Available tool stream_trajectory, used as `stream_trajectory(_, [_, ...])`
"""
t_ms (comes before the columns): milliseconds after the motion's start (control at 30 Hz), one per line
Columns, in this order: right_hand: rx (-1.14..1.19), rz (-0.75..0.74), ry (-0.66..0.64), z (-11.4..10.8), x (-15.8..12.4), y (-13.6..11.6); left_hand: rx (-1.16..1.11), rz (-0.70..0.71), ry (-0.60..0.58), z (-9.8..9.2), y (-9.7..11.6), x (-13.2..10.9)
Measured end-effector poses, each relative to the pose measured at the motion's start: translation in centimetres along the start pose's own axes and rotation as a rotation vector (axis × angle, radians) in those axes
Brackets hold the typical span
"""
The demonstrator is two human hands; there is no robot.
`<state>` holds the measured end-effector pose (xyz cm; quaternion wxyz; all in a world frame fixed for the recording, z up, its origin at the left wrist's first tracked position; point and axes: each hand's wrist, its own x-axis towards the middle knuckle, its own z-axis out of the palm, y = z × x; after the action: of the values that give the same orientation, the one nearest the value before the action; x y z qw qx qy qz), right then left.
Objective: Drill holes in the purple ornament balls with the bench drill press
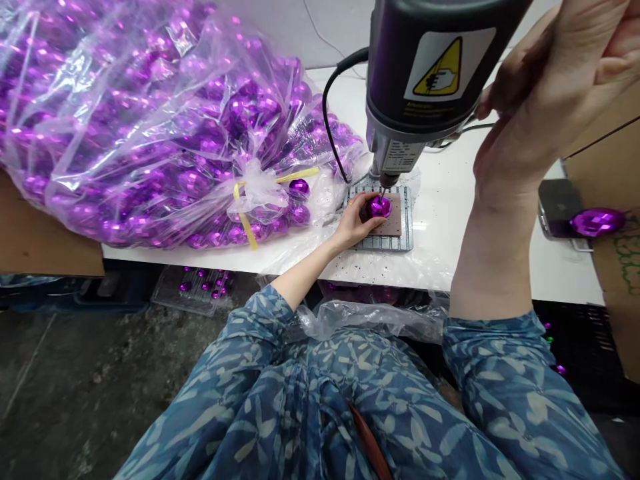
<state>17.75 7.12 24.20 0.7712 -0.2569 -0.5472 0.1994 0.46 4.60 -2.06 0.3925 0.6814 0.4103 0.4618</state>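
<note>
My left hand (354,221) pinches a shiny purple faceted ball (381,207) between thumb and fingers. It holds the ball on a small brown board (391,225), which lies on the slotted metal base (407,230) of a drill press (423,127). The thin drill bit (383,193) points down at the top of the ball; whether it has entered cannot be made out. Raised at the upper right, my right hand (555,87) has curled fingers beside the drill press's motor housing. What those fingers grip is hidden.
A large clear bag (165,147) of purple balls, tied with yellow ribbon, covers the table's left side. A loose purple ball (597,221) sits by a phone (557,203) at right. Crumpled plastic (370,320) hangs at the front edge. A clear tray (193,300) holds several balls below.
</note>
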Motion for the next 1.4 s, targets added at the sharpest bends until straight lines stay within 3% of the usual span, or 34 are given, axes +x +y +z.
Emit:
stream_trajectory(267, [0.012, -0.022, -0.03, 0.1, -0.9, -0.7, 0.034, 0.037, 0.007, -0.1, -0.3, 0.0])
stream_trajectory(467, [0.068, -0.083, 0.062, 0.4, -3.2, -1.5, 0.034, 0.038, 0.014, -0.1, 0.0, 0.0])
stream_trajectory(767, [-0.024, -0.184, 0.167, -1.1, -5.8, 0.8, 0.051, 0.025, 0.018, -0.1, 0.5, 0.0])
stream_trajectory(1100, [0.042, -0.379, 0.125, -2.8, -6.9, 4.0, 0.082, 0.037, 0.008, -0.2, 0.8, -0.2])
stream_trajectory(1400, [0.047, -0.445, 0.049, -4.0, -8.3, 4.5, 0.061, 0.028, 0.006, 0.0, 0.5, -0.3])
